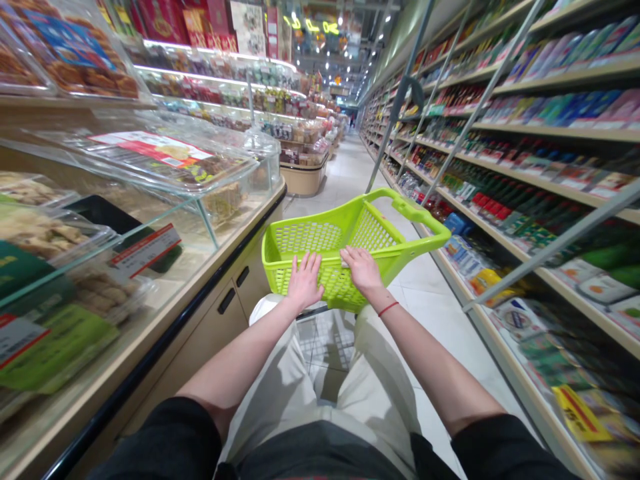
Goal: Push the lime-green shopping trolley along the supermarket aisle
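Lime-green basket (320, 237) under both palm-down hands (305, 281) (363, 270).

Left hand (305, 282), right hand (362, 270) apparently flat on lime shopping basket (320, 237).

I count two bare hands (333, 277), both on one lime-green shopping basket (300, 237), and a single red string bracelet (388, 309) on the right wrist. One glass-fronted food counter (200, 267) runs along the left of the aisle, with two black cabinet handles (234, 288) on its front and two red-and-white price cards (145, 250) behind its glass. One yellow price sign (580, 413) sits at the lower edge of the right-hand shelving (530, 247), and one curved display island (303, 180) stands further down.
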A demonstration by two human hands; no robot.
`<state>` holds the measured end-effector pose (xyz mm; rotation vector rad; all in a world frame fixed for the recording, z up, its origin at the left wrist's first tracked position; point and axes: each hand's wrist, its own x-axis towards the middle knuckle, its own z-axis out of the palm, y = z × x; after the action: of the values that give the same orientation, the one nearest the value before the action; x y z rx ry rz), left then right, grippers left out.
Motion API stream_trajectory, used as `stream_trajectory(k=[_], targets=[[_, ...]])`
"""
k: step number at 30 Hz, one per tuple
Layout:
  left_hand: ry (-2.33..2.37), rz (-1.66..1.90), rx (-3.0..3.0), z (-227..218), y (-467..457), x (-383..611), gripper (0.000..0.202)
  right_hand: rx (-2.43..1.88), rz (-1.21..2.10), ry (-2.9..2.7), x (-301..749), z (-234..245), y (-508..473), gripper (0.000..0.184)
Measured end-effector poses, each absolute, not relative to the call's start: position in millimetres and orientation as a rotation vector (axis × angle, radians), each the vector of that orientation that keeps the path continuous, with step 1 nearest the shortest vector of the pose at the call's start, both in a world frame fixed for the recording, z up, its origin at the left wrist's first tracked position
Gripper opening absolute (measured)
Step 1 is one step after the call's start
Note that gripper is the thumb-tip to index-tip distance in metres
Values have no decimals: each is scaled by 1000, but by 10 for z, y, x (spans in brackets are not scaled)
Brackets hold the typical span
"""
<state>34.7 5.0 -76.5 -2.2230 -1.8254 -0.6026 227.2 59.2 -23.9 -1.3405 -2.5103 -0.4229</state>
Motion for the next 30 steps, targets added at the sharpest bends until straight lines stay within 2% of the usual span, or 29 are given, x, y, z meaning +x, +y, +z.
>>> stream_trajectory(k=[6,18,24,30], targets=[[-1834,-590,-2219,-769,51,352,79,-1230,-321,-2576,1891,-330,506,53],[-1832,-679,-2207,-758,49,379,75,-1394,-426,-2365,2236,-353,594,49],[-1843,-640,-2197,-739,44,387,76,-1287,-340,-2466,1923,-421,466,53],[-1832,-615,-2203,-729,46,380,79,-1294,-406,-2531,2260,-302,545,55]])
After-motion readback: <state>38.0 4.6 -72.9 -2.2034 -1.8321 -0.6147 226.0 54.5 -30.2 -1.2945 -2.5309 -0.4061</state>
